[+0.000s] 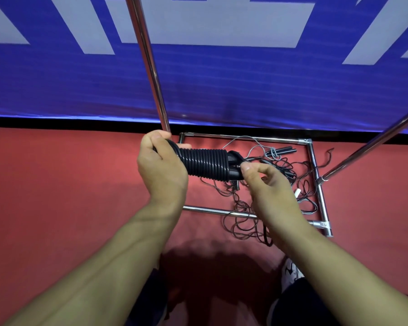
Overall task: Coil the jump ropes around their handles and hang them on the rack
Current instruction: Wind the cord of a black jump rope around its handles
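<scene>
- Red carpet [57, 196] fills the floor beneath you in the head view, and a blue banner [222, 85] with pale shapes runs along its far edge.
- Your left hand [161, 170] is clenched around one end of the coiled jump rope [205, 164], a black bundle wound tight in even turns around its handles and held level above the floor.
- Your right hand [269, 184] meets the bundle's other end, thumb and forefinger pinching something small there; it looks like the rope's loose end, though the spot is too dark to be sure.
- Under your hands the rack [316, 175] shows its chrome base frame lying on the carpet, with one upright pole rising just behind your left hand and another slanting up at the right edge.
- Inside that frame lies a tangle of loose ropes [245, 222], thin black cords spilling over the near bar.
- Near the frame's far right corner rest black handles [285, 149] with a grey cord looped beside them.
- Your shoe [291, 271] shows by the near edge, below your right forearm.
</scene>
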Demonstrator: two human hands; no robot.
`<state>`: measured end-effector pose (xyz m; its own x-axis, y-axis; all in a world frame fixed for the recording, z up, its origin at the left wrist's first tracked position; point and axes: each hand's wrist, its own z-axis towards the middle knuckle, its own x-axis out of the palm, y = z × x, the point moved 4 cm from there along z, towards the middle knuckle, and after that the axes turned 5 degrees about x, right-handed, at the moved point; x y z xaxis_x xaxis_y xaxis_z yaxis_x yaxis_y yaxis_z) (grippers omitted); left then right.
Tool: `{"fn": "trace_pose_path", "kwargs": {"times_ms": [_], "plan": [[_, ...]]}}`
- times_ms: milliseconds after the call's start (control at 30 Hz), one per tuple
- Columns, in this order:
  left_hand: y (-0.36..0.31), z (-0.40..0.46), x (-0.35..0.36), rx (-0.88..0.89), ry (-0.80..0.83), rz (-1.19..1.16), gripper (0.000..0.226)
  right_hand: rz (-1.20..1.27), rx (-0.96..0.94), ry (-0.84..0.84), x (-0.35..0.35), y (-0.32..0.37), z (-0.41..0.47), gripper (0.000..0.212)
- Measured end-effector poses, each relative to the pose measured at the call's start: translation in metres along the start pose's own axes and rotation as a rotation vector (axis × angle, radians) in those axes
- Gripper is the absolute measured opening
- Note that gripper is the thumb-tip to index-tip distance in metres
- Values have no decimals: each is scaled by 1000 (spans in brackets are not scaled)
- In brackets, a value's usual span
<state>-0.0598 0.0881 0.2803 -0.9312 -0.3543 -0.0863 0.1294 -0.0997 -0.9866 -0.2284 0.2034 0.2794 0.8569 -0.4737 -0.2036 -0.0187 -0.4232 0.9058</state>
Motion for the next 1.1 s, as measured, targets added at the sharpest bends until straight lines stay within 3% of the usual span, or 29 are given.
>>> {"fn": "trace_pose_path", "kwargs": {"times_ms": [133,233,467,567,700,767,900,1033,1100], "plan": [[-8,-6,4,174,88,140,25,-202,-164,-119,-3,12,-2,26],[-8,-16,11,253,265,106,25,-246,-229,-186,-13,24,6,29],[-7,-33,26,241,581,100,25,-321,-166,-183,-35,26,22,21],[-2,-37,26,309,544,289,24,-345,-250,-175,-32,36,9,19],[-6,-26,16,330,287,375,27,-592,-401,-44,-1,23,-23,6],[-6,-24,12,361,217,370,28,-472,-265,62,18,1,-31,6],[1,-24,11,312,169,324,26,283,294,264,38,-16,-28,12],[3,-15,13,239,110,286,26,542,664,536,39,-6,-38,31],[2,-15,16,217,122,274,23,600,760,631,40,-4,-43,37]]}}
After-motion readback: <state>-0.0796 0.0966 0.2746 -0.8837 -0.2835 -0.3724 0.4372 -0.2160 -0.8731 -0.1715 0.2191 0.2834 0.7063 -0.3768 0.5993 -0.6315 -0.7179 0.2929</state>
